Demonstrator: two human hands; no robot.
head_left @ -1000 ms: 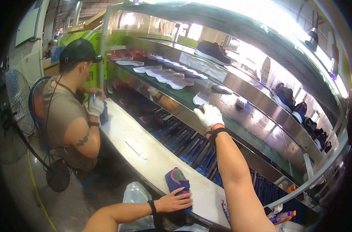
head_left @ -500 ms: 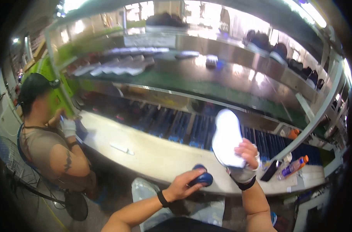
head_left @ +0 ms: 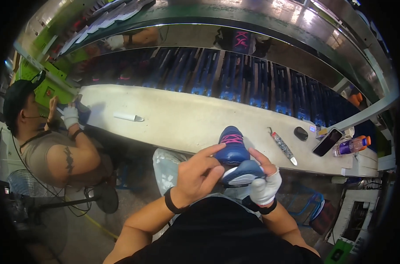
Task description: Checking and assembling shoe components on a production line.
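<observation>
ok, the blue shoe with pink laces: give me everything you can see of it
The blue shoe is dark blue with bright pink laces criss-crossed over its front and a smooth, rounded toe; its exact material is unclear. It sits at the white table's near edge, toe facing the picture's bottom. The left hand touches its left side. The sole in the right hand meets the toe in view; contact is uncertain.

Shoe workshop, blue shoe (head_left: 232, 153), row of soles (head_left: 116, 16), long pale bench (head_left: 178, 110) (co-worker (head_left: 54, 145) alongside)
</observation>
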